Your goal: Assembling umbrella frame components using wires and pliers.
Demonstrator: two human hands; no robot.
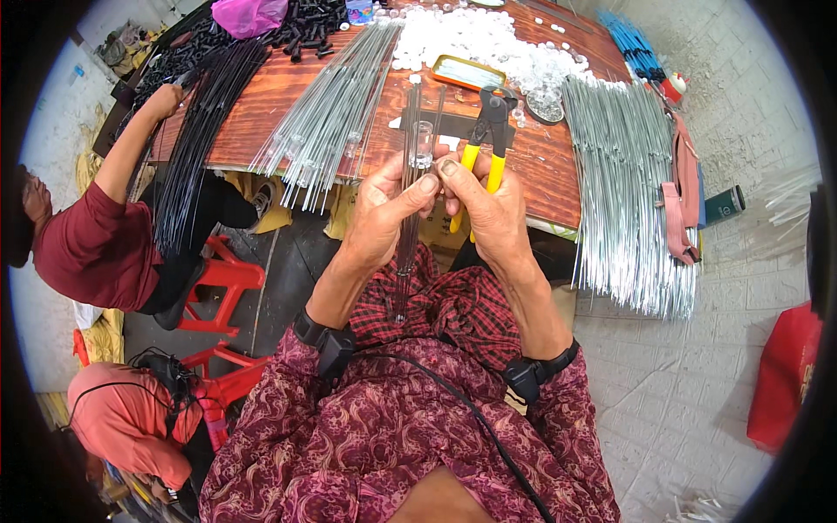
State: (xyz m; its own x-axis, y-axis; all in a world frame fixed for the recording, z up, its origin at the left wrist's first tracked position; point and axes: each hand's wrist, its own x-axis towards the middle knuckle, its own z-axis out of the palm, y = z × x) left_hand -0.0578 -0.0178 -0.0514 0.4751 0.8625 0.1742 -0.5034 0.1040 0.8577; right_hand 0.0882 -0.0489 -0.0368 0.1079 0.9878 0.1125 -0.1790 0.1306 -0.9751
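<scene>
My left hand (382, 209) is closed around a small bundle of thin metal rods (407, 248) that stand nearly upright over my lap. A white round piece (415, 79) tops the bundle, and a short clear plastic cylinder (422, 139) shows just above my fingers. In my right hand (490, 205), yellow-handled pincers (495, 109) lie against the palm, with their dark jaws pointing away from me. My right thumb and fingertips meet those of the left hand near the cylinder. What the right fingertips pinch there is too small to make out.
On the wooden table (235, 131) lie a bundle of silvery rods (327, 113), black rods (196, 131), white caps (462, 39), a shallow tin (469, 72) and a thick stack of rods (619, 166) overhanging the right edge. A co-worker (96, 244) sits left, near red stools (225, 288).
</scene>
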